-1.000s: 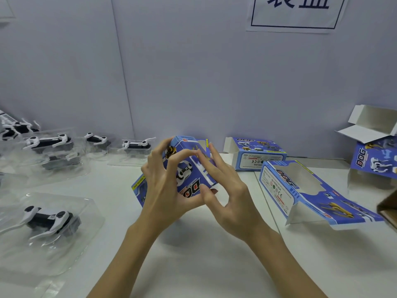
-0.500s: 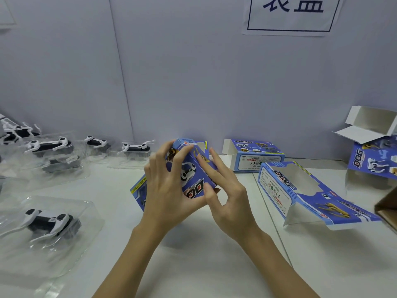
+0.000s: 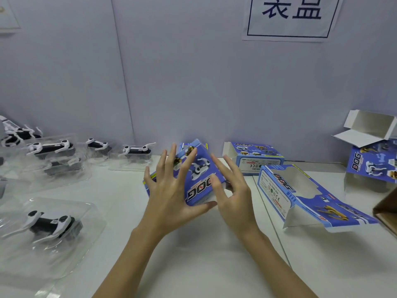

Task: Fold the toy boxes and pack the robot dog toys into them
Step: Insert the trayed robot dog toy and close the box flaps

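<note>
Now both hands splayed: left hand (image 3: pixel 169 190), right hand (image 3: pixel 233 190) flank blue box (image 3: pixel 200 175); no grip.

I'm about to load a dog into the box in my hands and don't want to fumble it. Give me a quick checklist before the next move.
1. Box in hands held firmly: not ok; left hand and right hand have fingers spread, touching it with no real grip.
2. Box end open for loading: cannot tell; the hands hide it.
3. Box fully squared up: cannot tell.
4. Toy within reach: ok; nearest robot dog lies in its clear tray to the left.
5. Table space in front for setting the box down: ok.
</note>
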`<state>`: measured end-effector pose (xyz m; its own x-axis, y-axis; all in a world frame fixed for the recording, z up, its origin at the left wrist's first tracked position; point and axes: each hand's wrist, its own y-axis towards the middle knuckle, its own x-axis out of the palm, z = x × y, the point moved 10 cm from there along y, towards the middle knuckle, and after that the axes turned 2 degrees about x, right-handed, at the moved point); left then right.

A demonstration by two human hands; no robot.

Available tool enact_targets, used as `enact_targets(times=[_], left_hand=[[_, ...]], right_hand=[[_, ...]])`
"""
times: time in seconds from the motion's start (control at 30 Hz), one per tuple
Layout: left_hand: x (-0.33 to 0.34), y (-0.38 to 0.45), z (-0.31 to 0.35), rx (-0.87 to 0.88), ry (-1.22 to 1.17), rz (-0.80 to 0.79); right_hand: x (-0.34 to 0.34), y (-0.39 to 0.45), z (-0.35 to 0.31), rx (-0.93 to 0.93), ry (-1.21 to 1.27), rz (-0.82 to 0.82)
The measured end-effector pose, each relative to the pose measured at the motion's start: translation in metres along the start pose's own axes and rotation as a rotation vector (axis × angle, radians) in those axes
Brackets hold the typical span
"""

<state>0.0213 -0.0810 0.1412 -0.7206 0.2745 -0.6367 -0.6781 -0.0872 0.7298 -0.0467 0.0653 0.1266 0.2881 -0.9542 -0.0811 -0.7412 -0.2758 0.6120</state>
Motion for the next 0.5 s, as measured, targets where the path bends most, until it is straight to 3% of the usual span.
enact_targets(times=[0.07,0.13,0.33,0.5], left_hand=[[0.01,-0.004,-0.02,-0.077,-0.033,-0.109],[0.018,-0.006,-0.034,-0.164,-0.218,-0.162],[0.017,-0.007,-0.066,-0.338,-0.668,-0.155],[0.016,-0.01,-0.08,-0.445,-0.873,-0.128]], right_hand=[[-0.01,0.004,0.017,0.109,-0.007,0.052],[-0.013,0.006,0.023,0.128,-0.076,0.029],[-0.004,0.01,0.012,-0.007,-0.376,-0.323],[0.002,0.006,0.011,-0.078,-0.513,-0.365]])
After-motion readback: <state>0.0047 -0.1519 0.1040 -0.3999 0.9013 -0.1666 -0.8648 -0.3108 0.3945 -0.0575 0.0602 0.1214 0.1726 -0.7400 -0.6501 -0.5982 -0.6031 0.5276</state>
